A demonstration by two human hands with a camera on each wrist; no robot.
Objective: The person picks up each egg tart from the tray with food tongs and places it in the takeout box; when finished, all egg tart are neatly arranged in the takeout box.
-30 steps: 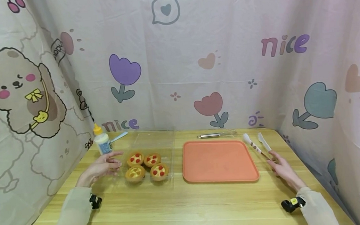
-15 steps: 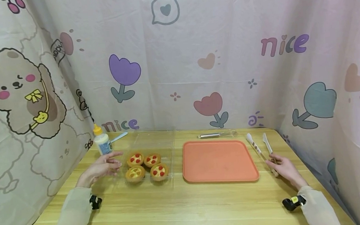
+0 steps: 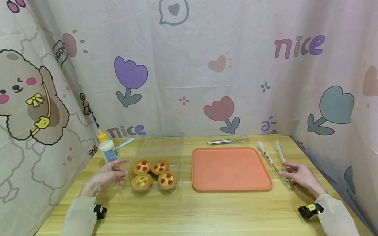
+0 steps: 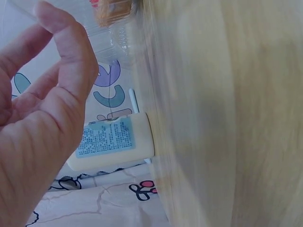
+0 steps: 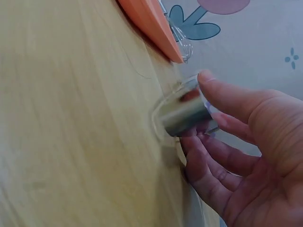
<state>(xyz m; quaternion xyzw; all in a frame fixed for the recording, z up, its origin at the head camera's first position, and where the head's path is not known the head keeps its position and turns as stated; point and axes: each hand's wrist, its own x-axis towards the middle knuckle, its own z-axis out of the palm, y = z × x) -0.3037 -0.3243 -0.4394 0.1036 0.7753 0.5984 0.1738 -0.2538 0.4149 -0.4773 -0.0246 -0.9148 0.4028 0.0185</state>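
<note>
My right hand (image 3: pixel 302 177) holds a pair of tongs (image 3: pixel 267 160) near its bent end, above the table's right side. Its two white-tipped arms point away from me and stand apart, nothing between them. In the right wrist view the thumb and fingers hold the tongs' shiny curved end (image 5: pixel 184 116). My left hand (image 3: pixel 104 178) is at the left side of a clear plastic box (image 3: pixel 180 164), fingers loosely bent and holding nothing; whether it touches the box I cannot tell. Several small tarts (image 3: pixel 167 180) sit inside the box, most with red pieces on top.
Right of the box lies an orange tray (image 3: pixel 230 169), with a whisk (image 3: pixel 228 141) behind it. A white bottle with a yellow cap (image 3: pixel 108 149) stands beyond my left hand, beside a light blue stick-like tool (image 3: pixel 125 143). A printed curtain (image 3: pixel 186 78) hangs behind the table.
The right hand has shifted slightly right and toward me. The tongs have turned in it, their tips moving a little right and slightly farther apart. The left hand has stayed in place.
</note>
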